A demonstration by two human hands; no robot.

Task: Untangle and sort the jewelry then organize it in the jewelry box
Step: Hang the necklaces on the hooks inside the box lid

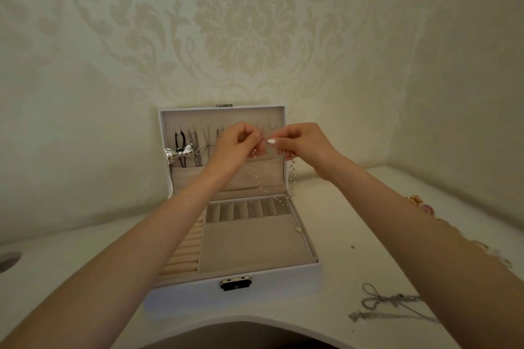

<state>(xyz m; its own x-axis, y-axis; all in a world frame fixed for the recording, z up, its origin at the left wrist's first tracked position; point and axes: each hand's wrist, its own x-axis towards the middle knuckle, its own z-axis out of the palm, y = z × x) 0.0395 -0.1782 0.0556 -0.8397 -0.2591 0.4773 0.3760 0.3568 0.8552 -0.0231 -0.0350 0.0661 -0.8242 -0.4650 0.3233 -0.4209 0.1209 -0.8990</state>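
White tabletop (354,221) meets damask wallpaper (249,22) (a corner at right); left hand (235,147) and right hand (303,144) each pinch a pearl chain (292,176) above the open jewelry box (198,292).

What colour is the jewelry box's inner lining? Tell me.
Beige: a pale tan fabric lining inside the white jewelry box; the head view shows it.

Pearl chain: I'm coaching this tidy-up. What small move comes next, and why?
Probably loop the chain over a free hook in the lid. The left hand and right hand pinch it just below the hooks, and other necklaces already hang further left.
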